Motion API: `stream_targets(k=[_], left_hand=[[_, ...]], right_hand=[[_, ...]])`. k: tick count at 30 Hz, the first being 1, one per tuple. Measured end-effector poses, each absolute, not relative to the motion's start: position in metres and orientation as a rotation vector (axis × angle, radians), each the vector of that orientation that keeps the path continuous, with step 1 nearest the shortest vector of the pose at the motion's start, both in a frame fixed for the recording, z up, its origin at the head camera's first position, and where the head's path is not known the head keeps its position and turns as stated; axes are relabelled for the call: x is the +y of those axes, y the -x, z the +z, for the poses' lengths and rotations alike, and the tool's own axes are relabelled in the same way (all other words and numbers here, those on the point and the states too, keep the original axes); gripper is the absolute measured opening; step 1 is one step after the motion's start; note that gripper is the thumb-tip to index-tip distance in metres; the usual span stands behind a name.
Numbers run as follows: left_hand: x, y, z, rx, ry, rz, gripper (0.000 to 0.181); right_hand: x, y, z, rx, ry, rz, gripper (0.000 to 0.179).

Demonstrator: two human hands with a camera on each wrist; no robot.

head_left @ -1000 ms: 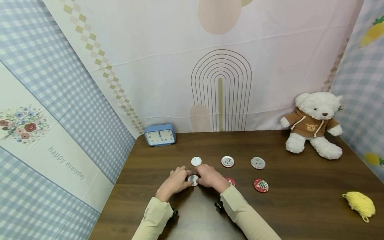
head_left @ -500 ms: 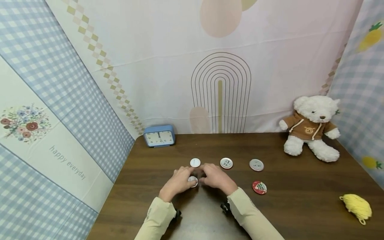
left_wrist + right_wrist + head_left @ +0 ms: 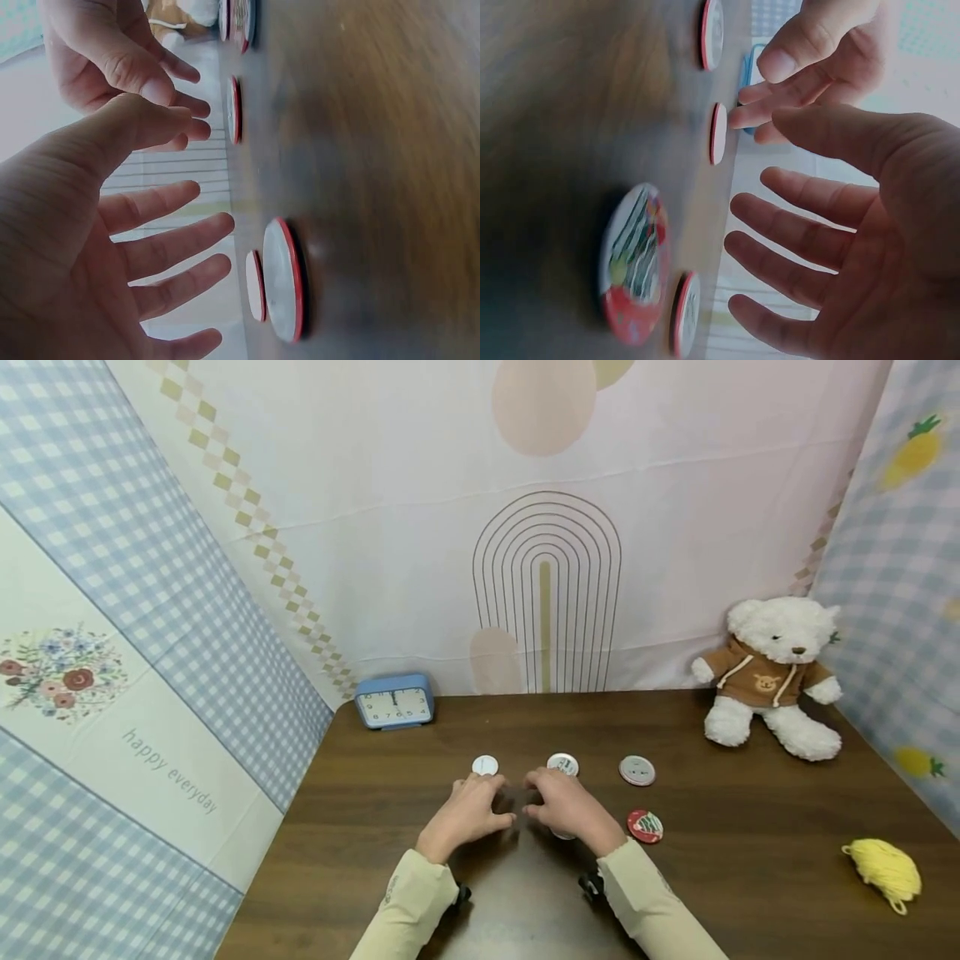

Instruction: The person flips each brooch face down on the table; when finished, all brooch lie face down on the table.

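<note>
In the head view my left hand (image 3: 468, 810) is above the table, just in front of a white round pin badge (image 3: 485, 765). Its fingers are spread and hold nothing. A silver-backed badge with a red rim (image 3: 283, 281) lies below it in the left wrist view; in the head view the hand hides it. My right hand (image 3: 570, 806) hovers opposite, fingers apart, near a badge with dark print (image 3: 562, 764). Beneath it, a red badge with a tree picture (image 3: 639, 262) shows in the right wrist view. The two hands do not touch.
To the right lie a silver-backed badge (image 3: 637, 770) and a red tree badge (image 3: 645, 827). A blue clock (image 3: 395, 702) stands back left. A white teddy bear (image 3: 772, 677) sits back right, and yellow yarn (image 3: 883, 870) lies front right on the brown table (image 3: 360, 860).
Both hands were at the near left badge, fingertips on its edges. The right hand drew off to the right first; then the left hand let go and also shifted right.
</note>
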State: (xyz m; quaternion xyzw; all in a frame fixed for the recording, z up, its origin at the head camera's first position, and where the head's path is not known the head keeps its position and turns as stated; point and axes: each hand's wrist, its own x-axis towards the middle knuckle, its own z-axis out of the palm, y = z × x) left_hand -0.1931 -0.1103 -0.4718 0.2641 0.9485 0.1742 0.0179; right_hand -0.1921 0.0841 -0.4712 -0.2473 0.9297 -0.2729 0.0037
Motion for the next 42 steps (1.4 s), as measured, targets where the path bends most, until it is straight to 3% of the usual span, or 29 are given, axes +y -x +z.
stream_targets(k=[24,42], left_hand=[[-0.069,0.193,-0.481,2.941,-0.886,0.483,0.043],[-0.051,0.189,-0.488,2.913,-0.962,0.37,0.036]], right_hand=[[0.13,0.181,-0.478,2.898,0.545,-0.72,0.044],[0.136,0.176,-0.485,2.887,0.571,-0.723,0.035]])
